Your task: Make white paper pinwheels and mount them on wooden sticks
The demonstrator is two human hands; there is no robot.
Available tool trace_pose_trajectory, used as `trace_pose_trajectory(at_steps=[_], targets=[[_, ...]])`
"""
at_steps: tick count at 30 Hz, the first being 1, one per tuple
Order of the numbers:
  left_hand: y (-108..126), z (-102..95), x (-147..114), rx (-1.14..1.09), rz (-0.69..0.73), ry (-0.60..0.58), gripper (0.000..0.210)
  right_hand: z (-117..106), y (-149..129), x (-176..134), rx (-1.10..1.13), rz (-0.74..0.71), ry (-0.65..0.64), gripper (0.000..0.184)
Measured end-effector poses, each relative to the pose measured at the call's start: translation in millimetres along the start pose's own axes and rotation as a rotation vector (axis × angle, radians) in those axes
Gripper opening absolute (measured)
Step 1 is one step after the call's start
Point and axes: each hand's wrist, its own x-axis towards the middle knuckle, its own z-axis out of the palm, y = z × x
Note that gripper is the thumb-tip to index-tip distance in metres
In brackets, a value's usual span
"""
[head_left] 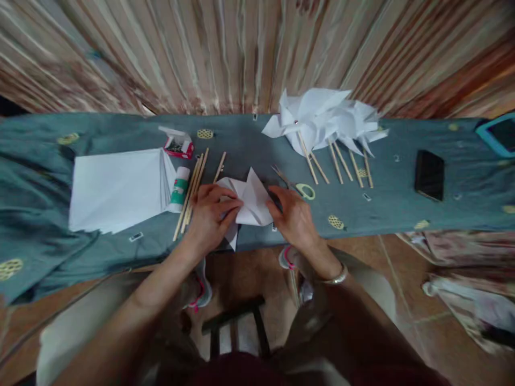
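Your forearms (pixel 153 295) are nearest in the head view, left hand (pixel 210 212) pinching the folded paper (pixel 252 208) on the green cloth (pixel 251 145), right hand (pixel 295 215) at its other edge, can't tell if gripping; looks light, easily creased, best held by its folds; open red-and-white box (pixel 187 149) holds small dark pieces (pixel 175 145).

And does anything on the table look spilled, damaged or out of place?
Nothing looks clearly spilled or damaged. Only slightly untidy: the paper stack is fanned unevenly along its edges, and the small red box near it has its lid open.
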Motion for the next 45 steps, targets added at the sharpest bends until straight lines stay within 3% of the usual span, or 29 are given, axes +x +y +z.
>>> trace_pose_trajectory(at_steps=[11,17,21,28,31,34,37,39,41,45], targets=[[-1.9,-1.2,1.0,-0.050,0.017,0.093,0.013,3.1,3.9,0.6,-0.017,-0.015,-0.016,0.032],[-12.2,-5.7,-24.2,0.059,-0.038,-0.036,0.047,-7.0,6.0,1.5,0.101,0.066,-0.021,0.031],[-12.7,-2.1,-33.0,0.077,-0.019,-0.067,0.057,-13.0,10.4,-3.1,0.302,0.195,-0.064,0.028],[-17.1,1.9,-7.6,-0.160,-0.081,0.019,0.063,-23.5,21.6,-14.9,0.808,0.367,-0.327,0.030],[-17.8,3.7,9.4,-0.259,-0.080,0.085,0.061,-30.7,17.2,-21.0,0.964,0.403,-0.516,0.037],[-15.8,4.9,22.5,-0.310,-0.054,0.137,0.062,-33.6,9.8,-26.9,1.050,0.434,-0.772,0.044],[-11.3,2.1,26.0,-0.209,0.002,0.157,0.062,-35.4,6.6,-30.3,1.035,0.445,-0.877,0.047],[-8.1,-2.4,22.4,-0.130,0.036,0.157,0.057,-38.6,6.1,-31.8,0.978,0.421,-0.857,0.044],[-5.9,-7.6,15.1,-0.106,0.057,0.150,0.045,-42.6,3.0,-34.2,0.875,0.347,-0.748,0.033],[-4.1,-15.4,-2.2,-0.108,0.076,0.110,0.023,-40.7,-18.2,-44.3,0.483,-0.047,-0.285,0.017]])
